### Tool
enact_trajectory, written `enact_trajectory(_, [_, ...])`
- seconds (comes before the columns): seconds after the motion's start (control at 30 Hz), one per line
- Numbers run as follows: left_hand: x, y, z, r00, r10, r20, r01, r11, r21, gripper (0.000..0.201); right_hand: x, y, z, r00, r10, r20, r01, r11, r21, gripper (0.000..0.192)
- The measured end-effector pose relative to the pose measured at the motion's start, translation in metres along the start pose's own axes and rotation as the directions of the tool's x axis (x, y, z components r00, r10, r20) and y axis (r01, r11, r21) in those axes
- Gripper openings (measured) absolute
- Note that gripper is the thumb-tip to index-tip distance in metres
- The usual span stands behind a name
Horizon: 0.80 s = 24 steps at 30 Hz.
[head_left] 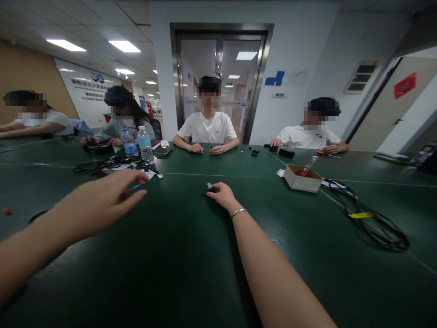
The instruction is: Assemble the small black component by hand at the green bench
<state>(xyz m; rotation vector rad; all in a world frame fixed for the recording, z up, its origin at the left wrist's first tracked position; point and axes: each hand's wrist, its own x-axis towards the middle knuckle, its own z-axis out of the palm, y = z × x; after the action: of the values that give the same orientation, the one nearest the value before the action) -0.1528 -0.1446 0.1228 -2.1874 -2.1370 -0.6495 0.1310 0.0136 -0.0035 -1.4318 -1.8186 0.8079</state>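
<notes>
Small dark part [210,186]: tiny black-and-metal bit sitting on the green table [191,255], pretty much dead centre, right at the right hand's fingertips. Too small to say what it is.
Right hand [223,195]: reached out flat on the table, fingers curled down around the part, pinching or just touching it, honestly can't tell which. Bracelet [238,212] on the wrist.
Left hand [102,200]: hovering above the table, fingers loose and spread, holding nothing, pointed toward the cable mess [102,165] and the two water bottles [138,145].
Progress: looks like early days to me. Part hasn't left the table, left hand has nothing in it, no finished piece anywhere near.
Open room: loads of bare green surface between me and the part, nothing to bump.
Edges: cardboard box [302,177] off to the right, black cable coil [372,218] further right, both well apart from the hands.
Other people: four seated on the far side, their hands near their own bits, well away from mine.
</notes>
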Motion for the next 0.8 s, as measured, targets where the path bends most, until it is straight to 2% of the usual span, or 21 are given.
enact_trajectory(0.03, [0.017,0.012,0.012,0.996,0.066,0.064,-0.065,0.998,-0.019,0.033,0.0,0.001,0.0,1.0,-0.015,-0.006,0.015,1.0,-0.007,0.023])
enact_trajectory(0.1, [0.055,0.038,0.048,0.974,0.172,0.144,-0.155,0.98,-0.122,0.028,0.002,0.004,0.001,0.999,-0.044,-0.027,0.044,0.999,-0.022,0.022])
enact_trajectory(0.17, [0.089,0.061,0.093,0.976,0.182,0.116,-0.154,0.964,-0.216,0.025,0.005,0.006,0.003,0.997,-0.061,-0.044,0.059,0.997,-0.043,0.022])
enact_trajectory(0.2, [0.102,0.07,0.114,0.982,0.165,0.092,-0.135,0.954,-0.268,0.026,0.006,0.007,0.004,0.997,-0.065,-0.048,0.063,0.996,-0.056,0.022])
enact_trajectory(0.27, [0.118,0.085,0.151,0.998,0.035,0.046,-0.014,0.919,-0.395,0.029,0.009,0.008,0.005,0.997,-0.067,-0.049,0.063,0.995,-0.08,0.023])
enact_trajectory(0.37, [0.121,0.096,0.185,0.99,-0.128,0.065,0.143,0.824,-0.548,0.036,0.011,0.007,0.005,0.997,-0.061,-0.04,0.057,0.993,-0.101,0.021])
enact_trajectory(0.43, [0.117,0.097,0.195,0.987,-0.149,0.067,0.16,0.805,-0.572,0.035,0.011,0.005,0.005,0.998,-0.057,-0.033,0.053,0.993,-0.102,0.017])
enact_trajectory(0.6, [0.109,0.091,0.2,0.996,-0.064,0.056,0.085,0.794,-0.601,0.027,0.009,-0.001,0.004,1.0,-0.008,0.015,0.008,1.0,-0.026,0.015])
enact_trajectory(0.8, [0.103,0.099,0.198,0.999,-0.024,-0.023,0.003,0.756,-0.654,0.018,0.007,-0.001,0.004,0.997,-0.049,-0.061,0.042,0.993,-0.109,0.014])
